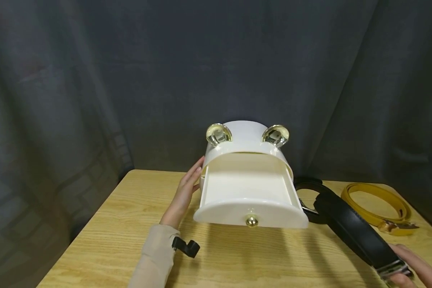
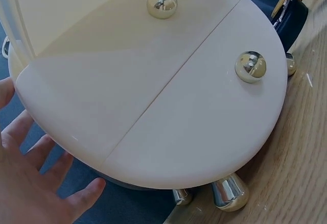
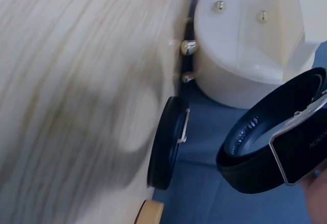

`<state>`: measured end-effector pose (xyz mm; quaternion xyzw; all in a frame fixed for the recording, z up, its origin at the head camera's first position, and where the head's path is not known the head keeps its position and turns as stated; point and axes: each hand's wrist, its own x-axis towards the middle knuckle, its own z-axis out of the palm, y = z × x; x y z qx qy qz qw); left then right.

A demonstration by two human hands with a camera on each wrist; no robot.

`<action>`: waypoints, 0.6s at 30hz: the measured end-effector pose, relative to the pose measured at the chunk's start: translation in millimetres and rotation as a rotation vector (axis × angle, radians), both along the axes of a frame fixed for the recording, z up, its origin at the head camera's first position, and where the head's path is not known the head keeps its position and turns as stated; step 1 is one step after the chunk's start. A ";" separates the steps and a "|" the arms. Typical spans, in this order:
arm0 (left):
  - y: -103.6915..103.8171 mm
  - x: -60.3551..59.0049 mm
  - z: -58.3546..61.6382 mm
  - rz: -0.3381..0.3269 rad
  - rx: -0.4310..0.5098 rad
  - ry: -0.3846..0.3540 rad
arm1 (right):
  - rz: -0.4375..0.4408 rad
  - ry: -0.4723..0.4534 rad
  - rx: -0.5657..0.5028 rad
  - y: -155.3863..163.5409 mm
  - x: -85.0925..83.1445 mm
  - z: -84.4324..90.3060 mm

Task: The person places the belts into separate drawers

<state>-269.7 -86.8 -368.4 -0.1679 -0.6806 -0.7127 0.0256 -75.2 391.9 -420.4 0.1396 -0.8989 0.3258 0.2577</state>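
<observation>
A white rounded drawer box point(image 1: 246, 140) with two gold ear-like knobs stands on the wooden table point(image 1: 104, 236). Its upper drawer point(image 1: 250, 192) is pulled out, and the inside I can see is bare. My left hand point(image 1: 186, 191) rests with straight fingers against the box's left side; in the left wrist view the fingers point(image 2: 36, 183) spread beside the box front point(image 2: 153, 91). My right hand point(image 1: 412, 268) grips a looped black belt point(image 1: 353, 230) by its silver buckle end, to the right of the box. The belt point(image 3: 286, 147) shows as a loop in the right wrist view.
A second black belt point(image 1: 309, 186), coiled, lies behind the held one, close to the box's right side point(image 3: 168, 142). A yellow belt point(image 1: 378, 202) lies coiled at the table's far right. A dark curtain point(image 1: 216, 60) hangs behind the table.
</observation>
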 end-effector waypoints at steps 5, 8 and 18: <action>-1.8 -1.4 -0.6 0.016 -0.007 0.012 | 0.021 0.067 -0.053 -16.2 0.6 9.4; -1.5 -2.0 -0.5 0.025 -0.005 0.018 | 0.010 0.089 -0.086 -23.8 -2.7 16.8; 2.3 -6.2 0.7 0.034 0.000 0.034 | 0.088 0.252 -0.213 -37.0 -15.2 29.7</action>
